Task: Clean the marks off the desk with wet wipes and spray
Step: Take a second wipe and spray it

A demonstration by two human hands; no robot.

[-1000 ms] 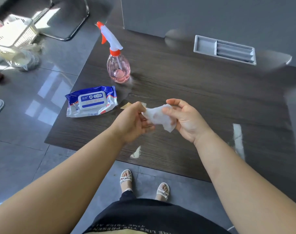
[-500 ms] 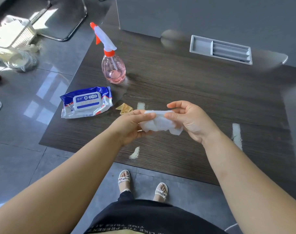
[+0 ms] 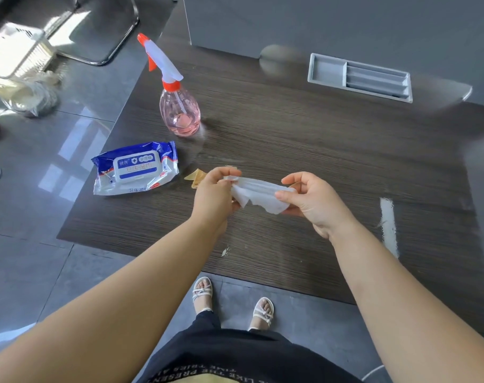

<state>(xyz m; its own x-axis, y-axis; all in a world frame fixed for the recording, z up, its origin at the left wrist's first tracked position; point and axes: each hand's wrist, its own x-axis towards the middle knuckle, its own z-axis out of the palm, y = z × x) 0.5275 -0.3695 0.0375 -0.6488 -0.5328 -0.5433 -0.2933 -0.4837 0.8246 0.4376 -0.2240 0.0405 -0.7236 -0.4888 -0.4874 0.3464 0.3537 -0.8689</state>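
Two hands share one sheet in the head view, the only view given. The left hand (image 3: 213, 200) pinches one end of the wet wipe (image 3: 263, 196) between thumb and fingertips, and the right hand (image 3: 312, 203) pinches the other end. Each grip is clamped on the wipe, which hangs between them above the desk (image 3: 290, 134).

A second ago the hands sat close together with the wipe bunched into a wad. Now they have drawn apart and the sheet is pulled out into a wide, creased band. That suggests the unfolding is nearly done, though no wiping has begun.

Just beyond the left grip lies a yellowish scrap (image 3: 196, 176). Further left of that grip lies the wipes pack (image 3: 135, 168), lid closed. The spray bottle (image 3: 178, 111) stands upright beyond the pack, well apart from both grips.

A long white mark (image 3: 388, 225) runs well to the right of the right grip. A small pale mark (image 3: 226, 251) sits on the near side of the left grip, close to the desk's edge. Both marks look untouched, so the cleaning itself is still ahead. The small mark is probably the easier first reach.
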